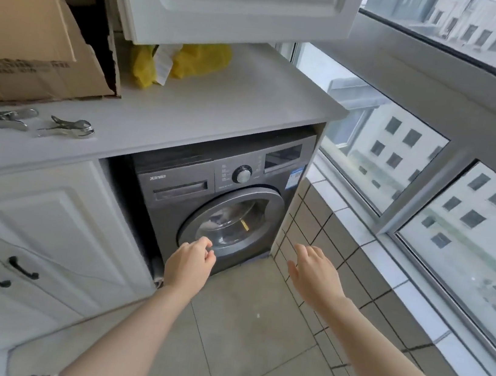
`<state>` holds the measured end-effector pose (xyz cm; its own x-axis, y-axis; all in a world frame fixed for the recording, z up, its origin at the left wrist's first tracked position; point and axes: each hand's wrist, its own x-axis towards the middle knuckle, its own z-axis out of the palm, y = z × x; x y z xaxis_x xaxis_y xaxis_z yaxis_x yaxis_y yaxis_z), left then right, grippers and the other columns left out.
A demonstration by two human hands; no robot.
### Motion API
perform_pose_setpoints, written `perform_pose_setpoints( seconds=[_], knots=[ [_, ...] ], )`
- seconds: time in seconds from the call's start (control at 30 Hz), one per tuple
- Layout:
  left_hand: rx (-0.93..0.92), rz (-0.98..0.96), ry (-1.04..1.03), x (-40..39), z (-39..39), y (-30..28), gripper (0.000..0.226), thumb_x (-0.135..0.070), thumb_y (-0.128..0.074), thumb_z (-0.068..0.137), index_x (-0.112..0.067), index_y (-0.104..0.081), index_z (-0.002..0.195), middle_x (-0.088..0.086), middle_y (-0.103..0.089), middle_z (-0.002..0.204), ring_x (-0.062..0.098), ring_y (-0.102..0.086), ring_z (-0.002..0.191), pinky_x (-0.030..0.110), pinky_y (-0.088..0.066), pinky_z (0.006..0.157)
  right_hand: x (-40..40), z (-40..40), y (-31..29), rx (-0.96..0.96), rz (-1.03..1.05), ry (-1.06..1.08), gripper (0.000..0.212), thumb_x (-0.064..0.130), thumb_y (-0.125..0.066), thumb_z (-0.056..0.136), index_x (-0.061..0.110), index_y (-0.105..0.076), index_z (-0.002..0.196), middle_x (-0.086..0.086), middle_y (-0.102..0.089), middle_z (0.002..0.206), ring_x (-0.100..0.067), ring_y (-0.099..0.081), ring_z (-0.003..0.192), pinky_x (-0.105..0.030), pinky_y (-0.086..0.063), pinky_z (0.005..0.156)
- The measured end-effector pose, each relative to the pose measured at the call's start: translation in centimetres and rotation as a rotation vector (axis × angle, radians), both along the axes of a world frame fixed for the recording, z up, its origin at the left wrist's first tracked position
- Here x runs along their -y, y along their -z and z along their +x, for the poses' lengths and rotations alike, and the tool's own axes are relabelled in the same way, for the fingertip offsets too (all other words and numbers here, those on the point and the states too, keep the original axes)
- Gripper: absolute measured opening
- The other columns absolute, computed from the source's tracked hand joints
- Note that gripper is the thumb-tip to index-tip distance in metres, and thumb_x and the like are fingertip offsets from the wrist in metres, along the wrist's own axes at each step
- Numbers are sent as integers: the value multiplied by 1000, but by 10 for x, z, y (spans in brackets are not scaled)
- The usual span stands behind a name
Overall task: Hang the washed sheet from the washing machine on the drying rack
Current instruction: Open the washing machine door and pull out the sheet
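A dark grey front-loading washing machine stands under the white countertop, its round glass door closed. The sheet and the drying rack are out of sight. My left hand reaches toward the lower left rim of the door with loosely curled fingers and holds nothing. My right hand is stretched out to the right of the machine, fingers relaxed, in front of the tiled low wall.
Two metal clips lie on the countertop near a cardboard box and yellow bags. White cabinet doors stand left of the machine. A tiled sill and windows run along the right. The floor is beige tile.
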<state>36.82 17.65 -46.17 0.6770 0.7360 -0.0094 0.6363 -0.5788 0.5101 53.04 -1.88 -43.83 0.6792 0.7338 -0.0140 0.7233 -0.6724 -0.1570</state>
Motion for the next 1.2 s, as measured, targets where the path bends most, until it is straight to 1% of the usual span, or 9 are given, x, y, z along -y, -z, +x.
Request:
perform_pose_setpoints(
  seconds=[0.37, 0.47, 0.53, 0.63, 0.7, 0.77, 0.87, 0.97, 1.2],
  knots=[
    [37, -330, -248, 5, 122, 34, 15, -26, -52, 91, -21, -63, 100, -5, -67, 95, 21, -58, 87, 29, -44, 66, -43, 128, 40, -106, -83, -108, 27, 29, -42, 97, 12, -51, 116, -4, -60, 109, -24, -50, 110, -34, -49, 79],
    [81, -485, -335, -2, 150, 40, 14, -24, -52, 90, -19, -64, 96, -3, -66, 94, 20, -59, 88, 23, -40, 58, -60, 153, 49, -133, -105, -123, 23, 30, -42, 97, 12, -51, 109, -4, -60, 104, -25, -50, 107, -34, -48, 76],
    [136, -606, -396, -11, 168, 49, 14, -22, -54, 89, -16, -65, 96, -2, -68, 95, 19, -60, 90, 23, -42, 61, -73, 167, 54, -130, -119, -142, 26, 32, -42, 97, 12, -51, 110, -5, -60, 106, -25, -50, 108, -35, -49, 76],
    [201, -778, -523, -29, 195, 59, 10, -23, -56, 88, -18, -64, 90, 1, -69, 98, 24, -64, 94, 34, -52, 81, -96, 190, 58, -148, -125, -150, 32, 34, -43, 97, 10, -50, 118, -5, -60, 111, -26, -50, 113, -36, -49, 79],
    [263, -936, -600, -39, 210, 63, 6, -22, -56, 90, -19, -61, 88, 3, -68, 99, 23, -63, 89, 35, -51, 81, -112, 204, 63, -167, -134, -152, 33, 34, -44, 97, 10, -50, 120, -6, -59, 114, -26, -49, 115, -37, -50, 82],
    [310, -1099, -678, -49, 224, 67, 6, -22, -55, 92, -17, -59, 94, 3, -64, 101, 22, -61, 87, 34, -49, 77, -127, 217, 70, -190, -151, -150, 31, 34, -44, 97, 11, -50, 118, -5, -59, 115, -25, -49, 115, -37, -50, 81],
    [367, -1293, -773, -68, 243, 80, 27, -27, -58, 93, -14, -56, 116, 3, -63, 114, 24, -63, 100, 36, -50, 84, -151, 237, 82, -244, -200, -155, 32, 32, -43, 97, 11, -48, 120, -6, -56, 119, -25, -47, 115, -39, -50, 83],
    [469, -1448, -878, -85, 261, 92, 27, -26, -59, 93, -14, -53, 117, 7, -58, 124, 29, -59, 112, 41, -48, 95, -176, 259, 94, -275, -232, -187, 36, 30, -43, 97, 9, -45, 127, -8, -53, 124, -26, -45, 119, -41, -50, 86],
    [755, -1614, -1102, -98, 297, 120, 18, -23, -62, 92, -17, -56, 108, 9, -54, 132, 29, -59, 104, 36, -48, 84, -214, 285, 128, -354, -288, -273, 50, 26, -47, 97, 10, -32, 143, -11, -40, 143, -32, -42, 126, -43, -46, 94]
  ],
)
